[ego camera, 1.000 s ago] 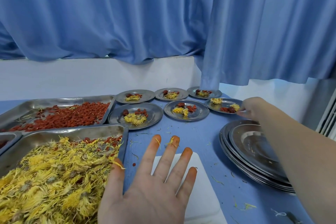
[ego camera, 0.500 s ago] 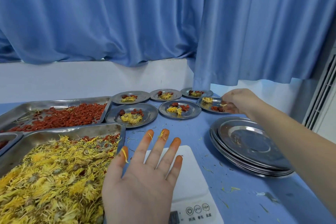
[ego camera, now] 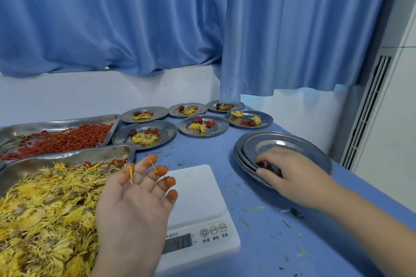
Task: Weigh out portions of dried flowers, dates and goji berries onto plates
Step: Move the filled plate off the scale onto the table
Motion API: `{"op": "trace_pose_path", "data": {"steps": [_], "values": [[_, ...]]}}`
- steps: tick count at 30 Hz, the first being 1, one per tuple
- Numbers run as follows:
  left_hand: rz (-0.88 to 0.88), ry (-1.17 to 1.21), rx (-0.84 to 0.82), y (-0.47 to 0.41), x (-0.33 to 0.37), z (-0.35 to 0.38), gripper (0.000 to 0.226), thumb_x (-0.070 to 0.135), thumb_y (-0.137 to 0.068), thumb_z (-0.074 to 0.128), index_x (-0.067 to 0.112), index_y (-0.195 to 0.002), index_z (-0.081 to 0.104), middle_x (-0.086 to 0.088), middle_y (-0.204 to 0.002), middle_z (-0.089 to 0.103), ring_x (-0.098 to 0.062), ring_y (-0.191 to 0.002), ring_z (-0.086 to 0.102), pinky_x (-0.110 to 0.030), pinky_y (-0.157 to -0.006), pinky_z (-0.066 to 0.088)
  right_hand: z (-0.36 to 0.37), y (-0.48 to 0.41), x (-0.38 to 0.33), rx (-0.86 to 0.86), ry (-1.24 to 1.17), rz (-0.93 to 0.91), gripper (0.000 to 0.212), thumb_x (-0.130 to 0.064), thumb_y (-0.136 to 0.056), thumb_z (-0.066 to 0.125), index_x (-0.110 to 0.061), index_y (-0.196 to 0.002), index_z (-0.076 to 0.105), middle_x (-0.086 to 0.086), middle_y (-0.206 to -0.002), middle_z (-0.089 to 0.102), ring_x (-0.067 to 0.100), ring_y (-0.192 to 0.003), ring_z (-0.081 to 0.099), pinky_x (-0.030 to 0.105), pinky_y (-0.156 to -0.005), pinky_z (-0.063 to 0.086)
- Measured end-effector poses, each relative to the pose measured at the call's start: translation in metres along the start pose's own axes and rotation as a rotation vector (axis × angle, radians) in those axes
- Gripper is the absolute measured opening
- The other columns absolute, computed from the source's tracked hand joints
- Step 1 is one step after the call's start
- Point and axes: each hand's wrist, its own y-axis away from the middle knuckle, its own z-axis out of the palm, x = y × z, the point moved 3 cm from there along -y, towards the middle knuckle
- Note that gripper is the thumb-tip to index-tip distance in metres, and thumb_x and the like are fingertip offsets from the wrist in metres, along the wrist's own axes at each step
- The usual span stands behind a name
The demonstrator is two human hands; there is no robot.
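My left hand (ego camera: 132, 209) hovers open, palm towards me, over the left edge of the white scale (ego camera: 198, 195); its fingertips are stained orange and yellow petals stick to them. My right hand (ego camera: 290, 177) is on the near rim of the stack of empty steel plates (ego camera: 292, 144), fingers curled on top and thumb at the edge, pinching the top plate. The tray of dried yellow flowers (ego camera: 45, 209) lies at the left, with the tray of goji berries (ego camera: 63, 137) behind it. Nothing sits on the scale's platform.
Several filled plates stand in two rows at the back, such as the nearest one (ego camera: 167, 132) and the right-hand one (ego camera: 263, 118). Loose petals litter the blue table (ego camera: 258, 243). Blue curtains and a white wall close the far side; a white unit (ego camera: 369, 108) stands at right.
My right hand has drawn back from the far right filled plate to the stack of empty plates and taken hold of its rim. My left hand stayed open over the scale.
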Motion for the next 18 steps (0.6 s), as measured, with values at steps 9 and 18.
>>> {"op": "trace_pose_path", "data": {"steps": [9,18], "values": [[0.051,-0.057,-0.019,-0.0014,0.0048,-0.0028,0.028,0.040,-0.056,0.066,0.018,-0.071,0.076,0.000,-0.070,0.061,-0.016,-0.059,0.058,-0.033,-0.069,0.038,-0.0002,0.0091,-0.0042,-0.048,0.242,0.108,0.015,-0.025,-0.079,0.044,-0.021,-0.088,0.055,-0.001,-0.073,0.058,0.022,-0.075,0.054,0.036,-0.060,0.049],[0.026,-0.081,-0.011,-0.0006,0.0033,-0.0014,0.029,0.040,-0.069,0.058,0.018,-0.069,0.076,-0.001,-0.071,0.061,-0.017,-0.061,0.057,-0.032,-0.068,0.039,-0.0101,0.0091,-0.0043,0.049,0.036,0.164,0.013,-0.035,-0.084,0.063,-0.028,-0.094,0.066,-0.010,-0.086,0.068,0.015,-0.085,0.060,0.034,-0.072,0.051]]}}
